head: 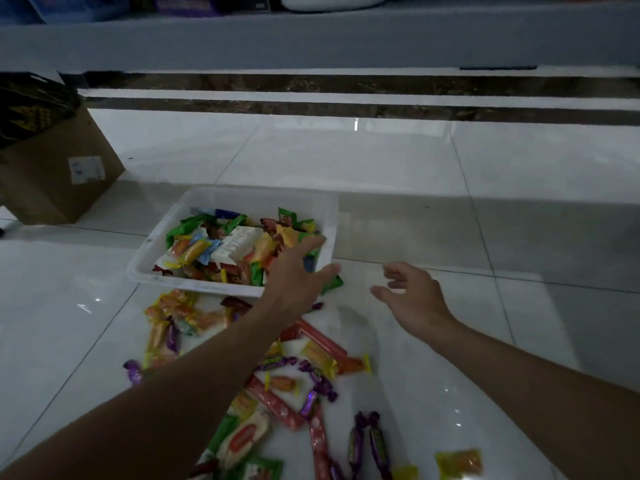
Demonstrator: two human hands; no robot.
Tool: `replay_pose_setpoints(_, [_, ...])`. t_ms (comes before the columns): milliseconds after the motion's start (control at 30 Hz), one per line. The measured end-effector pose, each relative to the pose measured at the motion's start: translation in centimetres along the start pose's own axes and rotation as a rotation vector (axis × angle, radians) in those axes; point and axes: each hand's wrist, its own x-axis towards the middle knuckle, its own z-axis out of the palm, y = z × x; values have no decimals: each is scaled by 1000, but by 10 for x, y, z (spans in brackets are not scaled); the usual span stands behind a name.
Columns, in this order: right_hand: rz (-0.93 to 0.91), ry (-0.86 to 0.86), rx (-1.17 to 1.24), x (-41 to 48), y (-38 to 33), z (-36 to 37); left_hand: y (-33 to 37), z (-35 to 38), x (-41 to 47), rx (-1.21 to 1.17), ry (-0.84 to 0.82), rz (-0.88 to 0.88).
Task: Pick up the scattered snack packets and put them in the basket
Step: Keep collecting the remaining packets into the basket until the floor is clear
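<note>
A white plastic basket (152, 263) stands on the tiled floor, holding several colourful snack packets (239, 245). My left hand (296, 277) reaches over its near right corner with fingers stretched out flat and nothing gripped. A green packet (333, 284) lies on the floor just under its thumb. My right hand (414, 299) hovers to the right of the basket, fingers loosely curled and empty. Scattered packets lie in front of the basket: an orange and yellow cluster (173, 317), red sticks and purple sweets (311, 372), and a yellow packet (459, 462) near the bottom edge.
A brown cardboard box (59, 178) with a black bag (31, 105) on top stands at the left. A grey shelf base (311, 43) and dark floor strips (346, 110) run across the back. White glossy tiles (519, 202) stretch to the right of the basket.
</note>
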Motion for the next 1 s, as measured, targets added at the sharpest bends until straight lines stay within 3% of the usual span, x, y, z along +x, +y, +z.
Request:
replay_pose_setpoints(300, [104, -216, -175, -70, 87, -32, -33, 98, -85, 84, -305, -90])
replay_pose_setpoints(567, [146, -374, -348, -99, 123, -44, -56, 118, -115, 124, -410, -91])
replay_pose_setpoints(767, [65, -585, -617, -112, 142, -37, -61, 120, -125, 190, -470, -38])
replay_pose_setpoints(900, [-16, -570, -736, -117, 153, -33, -64, 116, -131, 287, -544, 64])
replay_pose_setpoints(1000, [14, -456, -646, -115, 153, -34, -70, 117, -138, 415, -669, 237])
